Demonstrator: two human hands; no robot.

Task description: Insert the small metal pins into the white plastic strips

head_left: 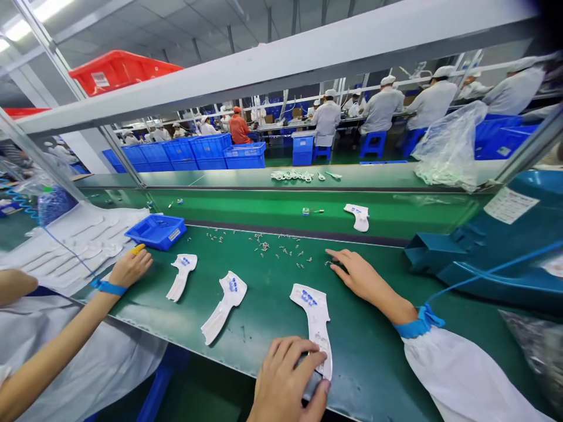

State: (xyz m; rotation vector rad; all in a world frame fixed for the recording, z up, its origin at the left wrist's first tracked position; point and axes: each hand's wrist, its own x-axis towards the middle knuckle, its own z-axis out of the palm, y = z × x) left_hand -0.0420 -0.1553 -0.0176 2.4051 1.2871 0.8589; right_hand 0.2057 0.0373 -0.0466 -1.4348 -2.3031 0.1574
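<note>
Assembly hall, seen from my place at the bench: co-workers in white coats sit in rows beyond the bench, blue crates stand past its far side, and a red crate sits high beyond its left end.

Along the bench's far side runs a second green belt, bearing a loose white piece. A plastic bag of white items slumps beyond the bench at right. At the bench's left end lie a white moulded sheet and a blue tray.

On the bench itself: two white plastic parts lie apart, with small metal pieces scattered beyond them. A third, the white part, lies at the bench's near edge, pinned under my right hand.

My right fingers are clenched around a dark tool, which presses on that part. My left hand, blue strap at the wrist, rests near the tray — its fingers curl at a yellow stub, and whether they grip it I cannot tell.

A co-worker's hand, blue-cuffed and sleeved, lies flat beside the metal pieces.
</note>
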